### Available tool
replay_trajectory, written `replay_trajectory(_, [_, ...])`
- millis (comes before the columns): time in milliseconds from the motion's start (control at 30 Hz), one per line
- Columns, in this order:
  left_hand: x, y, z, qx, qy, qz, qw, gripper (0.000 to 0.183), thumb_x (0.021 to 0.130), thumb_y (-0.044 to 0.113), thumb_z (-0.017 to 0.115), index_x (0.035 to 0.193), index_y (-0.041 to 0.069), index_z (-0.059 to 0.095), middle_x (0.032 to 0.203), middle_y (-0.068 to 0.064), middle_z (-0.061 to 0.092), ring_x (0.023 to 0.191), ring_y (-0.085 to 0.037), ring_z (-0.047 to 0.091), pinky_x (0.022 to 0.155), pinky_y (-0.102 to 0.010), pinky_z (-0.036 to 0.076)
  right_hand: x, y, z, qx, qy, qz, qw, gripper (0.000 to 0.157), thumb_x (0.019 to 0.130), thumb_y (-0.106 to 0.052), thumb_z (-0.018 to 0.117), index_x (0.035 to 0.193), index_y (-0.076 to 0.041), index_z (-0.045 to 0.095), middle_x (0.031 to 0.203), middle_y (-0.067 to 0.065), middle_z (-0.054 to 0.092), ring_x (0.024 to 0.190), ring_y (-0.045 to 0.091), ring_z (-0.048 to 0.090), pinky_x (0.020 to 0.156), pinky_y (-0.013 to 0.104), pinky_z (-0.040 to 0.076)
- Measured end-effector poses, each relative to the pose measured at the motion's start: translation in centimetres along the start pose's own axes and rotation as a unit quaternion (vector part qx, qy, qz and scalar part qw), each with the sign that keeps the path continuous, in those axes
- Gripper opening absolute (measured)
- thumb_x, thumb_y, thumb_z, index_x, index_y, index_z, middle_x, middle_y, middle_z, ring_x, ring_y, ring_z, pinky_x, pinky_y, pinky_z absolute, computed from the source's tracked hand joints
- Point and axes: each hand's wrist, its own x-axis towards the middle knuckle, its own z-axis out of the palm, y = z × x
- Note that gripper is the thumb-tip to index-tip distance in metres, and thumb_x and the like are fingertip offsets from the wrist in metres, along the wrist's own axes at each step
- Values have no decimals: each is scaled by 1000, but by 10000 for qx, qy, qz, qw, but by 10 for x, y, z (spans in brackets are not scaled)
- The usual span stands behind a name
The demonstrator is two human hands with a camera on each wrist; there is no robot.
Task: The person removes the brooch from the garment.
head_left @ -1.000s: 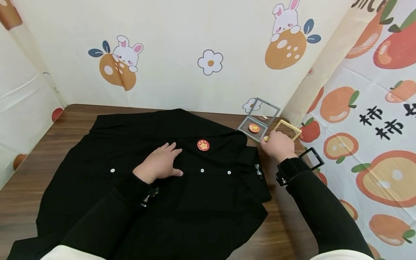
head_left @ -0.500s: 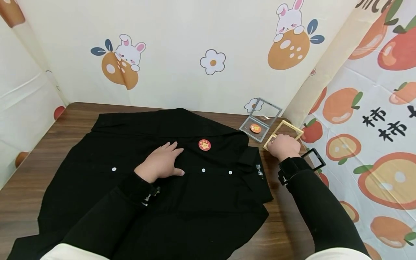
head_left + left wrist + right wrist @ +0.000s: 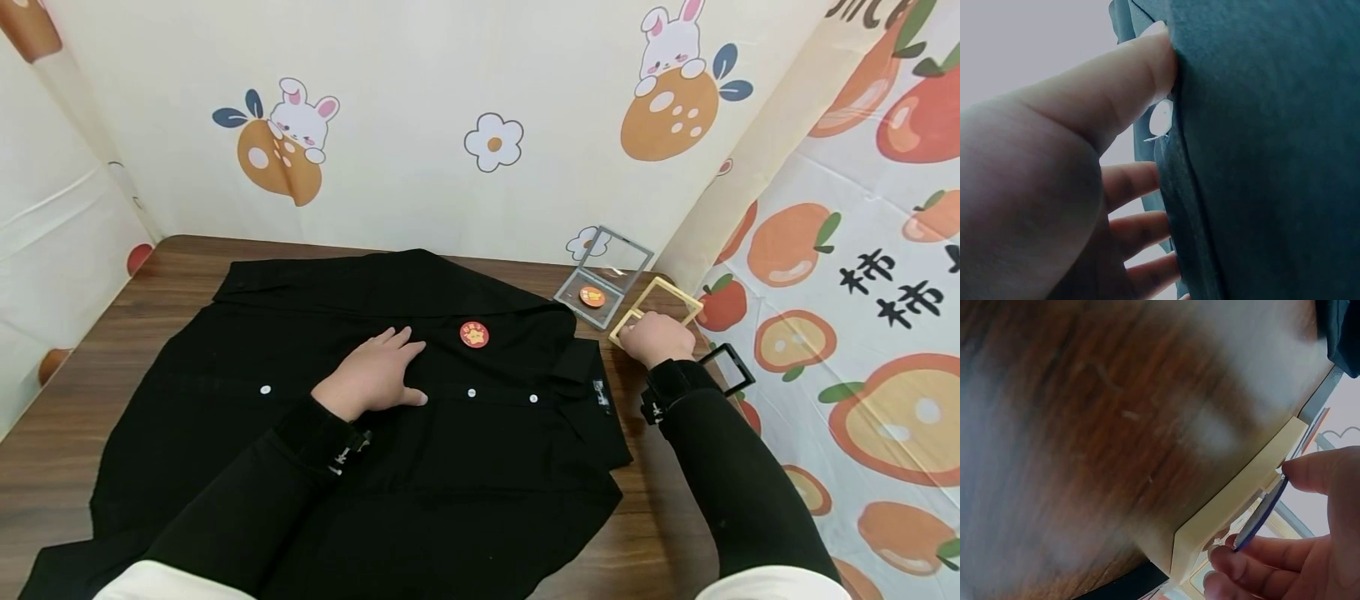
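Note:
A black buttoned shirt (image 3: 420, 467) lies spread on the table. My left hand (image 3: 371, 375) rests on it with fingers spread, close to the row of white buttons. In the left wrist view a button (image 3: 1161, 117) shows between thumb and fingers. A round red badge (image 3: 474, 334) with a yellow paw print sits on the shirt, right of that hand. At the right, my right hand (image 3: 658, 337) is over the near part of an open yellow case (image 3: 678, 292). In the right wrist view it pinches a thin round badge (image 3: 1264, 514) with a dark blue edge, at the case.
Left of the yellow case stands an open grey case (image 3: 573, 310) with an orange badge (image 3: 592, 297) in it. A black-framed case (image 3: 731, 367) is partly behind the right wrist. Printed cloth (image 3: 405, 183) hangs behind the wooden table (image 3: 45, 450).
My right hand has shifted slightly right and toward me, uncovering the yellow case's near left corner. My left hand stays on the shirt. The head view has turned a little.

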Motion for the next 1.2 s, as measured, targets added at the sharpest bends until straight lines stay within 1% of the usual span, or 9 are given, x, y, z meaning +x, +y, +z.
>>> replay_trajectory(100, [0,0,0,-6,-1,9,10000,85,92,46,77,158,7,41,167,-22,23,153,-46,18,120,-61,20,0,0,0,77,-14,27,10000,41,105,-35,41,91,-1,59,82,18,56,73,35,54,65,48,43])
replay_trajectory(200, [0,0,0,-8,8,15,10000,85,92,46,77,158,7,41,167,-22,23,153,-45,18,120,-61,20,-1,-1,-1,108,-49,39,9999,42,106,-35,40,100,3,57,88,21,57,77,37,55,67,50,44])
replay_trajectory(400, [0,1,1,-8,22,29,10000,85,91,46,78,158,6,42,167,-23,24,152,-46,19,120,-61,20,-2,0,-2,90,-149,40,9998,52,106,-35,41,126,13,49,100,27,57,82,39,56,71,52,46])
replay_trajectory(633, [0,2,1,-2,-30,-4,10000,86,92,46,77,158,7,40,167,-22,22,153,-45,18,121,-61,19,-1,2,0,105,-311,83,9994,63,105,-33,40,146,15,35,114,33,53,88,42,55,73,53,46])
replay_trajectory(767, [0,2,1,2,-67,-45,10000,87,92,47,77,159,7,40,168,-22,21,153,-45,17,121,-61,18,-1,2,-1,157,-397,99,9990,68,105,-32,39,151,16,27,119,36,50,89,43,54,73,53,45])
replay_trajectory(900, [0,2,1,-14,-63,-60,10000,86,92,47,77,159,7,40,168,-21,21,153,-45,16,121,-61,18,-2,3,-2,203,-425,117,9988,70,106,-33,38,153,17,23,124,39,47,93,45,54,75,54,46])
replay_trajectory(1033, [0,2,1,-25,-62,-50,10000,86,92,46,77,159,7,40,168,-22,21,153,-45,16,121,-61,18,-5,1,-2,175,-365,143,9991,71,106,-35,39,153,16,25,122,38,48,95,46,55,75,54,47])
replay_trajectory(1200, [-1,2,0,-40,-92,-48,9999,87,92,46,77,159,7,39,168,-22,21,153,-45,16,121,-61,18,-12,-5,-8,143,-344,173,9992,76,106,-38,43,156,14,20,116,35,54,91,43,56,72,52,45])
